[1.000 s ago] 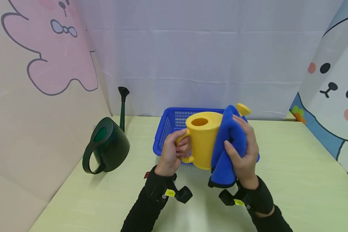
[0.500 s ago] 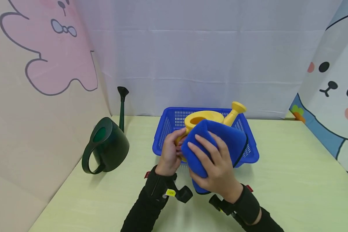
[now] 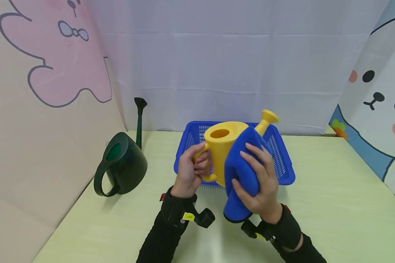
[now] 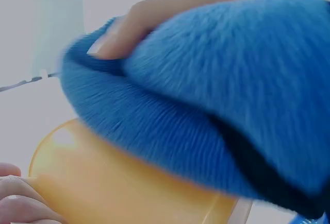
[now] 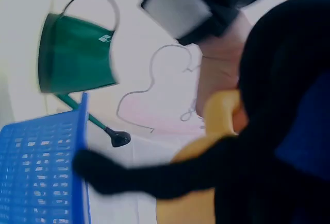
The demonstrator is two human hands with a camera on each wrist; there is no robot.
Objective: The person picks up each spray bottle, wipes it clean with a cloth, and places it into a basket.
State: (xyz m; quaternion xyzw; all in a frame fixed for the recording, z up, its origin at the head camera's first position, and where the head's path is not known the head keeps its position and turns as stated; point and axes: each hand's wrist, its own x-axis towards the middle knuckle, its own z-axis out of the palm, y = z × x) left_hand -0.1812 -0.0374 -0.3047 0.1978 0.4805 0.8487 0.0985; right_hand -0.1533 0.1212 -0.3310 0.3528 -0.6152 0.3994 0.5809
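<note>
A yellow watering can (image 3: 218,153) is held up in front of the blue basket, its spout tilted to the upper right. My left hand (image 3: 191,170) grips its handle, fingers curled round it. My right hand (image 3: 261,182) holds a folded blue cloth (image 3: 238,175) with dark edging against the can's right side, thumb and fingers bent into the fabric. In the left wrist view the cloth (image 4: 170,126) lies across the yellow wall of the can (image 4: 118,183). Part of the can's body is hidden behind the cloth.
Behind the can a blue perforated basket (image 3: 284,171) rests on the pale table (image 3: 332,204). To the left stands a dark green watering can (image 3: 128,171), its long spout pointing up near the curtain. Printed curtains (image 3: 197,65) close off the back and sides.
The cloth in my right hand swept from the can's right side across its front to the handle, then back rightward. The can rose and shifted slightly left; my left hand keeps its handle.
</note>
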